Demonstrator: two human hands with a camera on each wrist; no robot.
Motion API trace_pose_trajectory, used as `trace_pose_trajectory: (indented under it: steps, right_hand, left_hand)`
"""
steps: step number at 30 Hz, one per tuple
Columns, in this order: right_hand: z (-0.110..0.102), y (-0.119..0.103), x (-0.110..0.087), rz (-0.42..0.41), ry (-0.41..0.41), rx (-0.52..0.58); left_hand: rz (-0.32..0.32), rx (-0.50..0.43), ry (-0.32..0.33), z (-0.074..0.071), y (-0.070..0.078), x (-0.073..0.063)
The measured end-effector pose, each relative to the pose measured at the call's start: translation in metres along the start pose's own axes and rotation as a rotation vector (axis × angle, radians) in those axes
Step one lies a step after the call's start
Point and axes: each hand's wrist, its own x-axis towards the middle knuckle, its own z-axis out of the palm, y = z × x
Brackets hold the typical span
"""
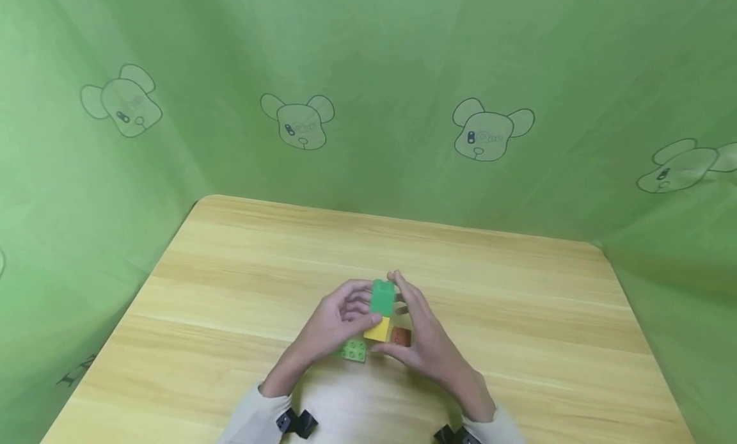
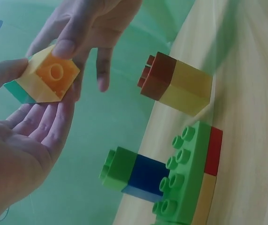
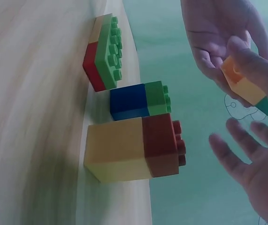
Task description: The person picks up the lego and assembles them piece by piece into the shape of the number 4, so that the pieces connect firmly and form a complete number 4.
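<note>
A stack of two toy building bricks, a green brick (image 1: 382,297) on a yellow brick (image 1: 377,329), is held above the table between both hands. My left hand (image 1: 331,322) grips it with the thumb on one side and the fingers behind. The right hand (image 1: 430,345) has its thumb at the yellow end and its index finger by the green end; its other fingers are spread. In the left wrist view the hollow underside of the yellow brick (image 2: 56,75) faces the camera.
Below the hands on the wooden table (image 1: 230,258) stand a red-brown brick (image 2: 158,75) on a yellow one (image 2: 187,89), and a green brick (image 2: 119,168) on a blue one (image 2: 147,178). Beside them, a long light-green brick (image 2: 185,173) covers red and yellow bricks. Green curtains (image 1: 380,47) surround the table.
</note>
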Motion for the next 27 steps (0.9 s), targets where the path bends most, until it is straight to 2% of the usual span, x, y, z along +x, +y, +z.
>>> trace_pose_trajectory:
  steps: [4, 7, 9, 12, 15, 21, 27]
  right_hand:
    - [0.003, -0.002, -0.001, 0.105, -0.03, -0.002]
    - [0.007, -0.003, -0.001, 0.147, -0.054, -0.073]
    - [0.011, -0.003, -0.001, 0.109, -0.065, -0.143]
    - [0.019, -0.004, 0.0, -0.003, -0.093, -0.246]
    - [0.03, -0.006, 0.001, -0.068, -0.16, -0.313]
    - [0.051, -0.01, -0.004, -0.079, -0.327, -0.46]
    - [0.064, -0.006, -0.006, -0.058, -0.328, -0.571]
  left_hand:
    - [-0.01, 0.007, 0.061, -0.006, -0.002, -0.005]
    - [0.003, -0.005, 0.103, -0.012, -0.002, -0.012]
    - [0.017, -0.013, 0.125, -0.017, -0.003, -0.018]
    - [0.022, -0.023, 0.162, -0.024, -0.006, -0.029]
    - [0.004, -0.038, 0.181, -0.029, -0.01, -0.039]
    - [-0.068, -0.072, 0.186, -0.034, -0.016, -0.052]
    - [-0.094, -0.08, 0.189, -0.034, -0.017, -0.055]
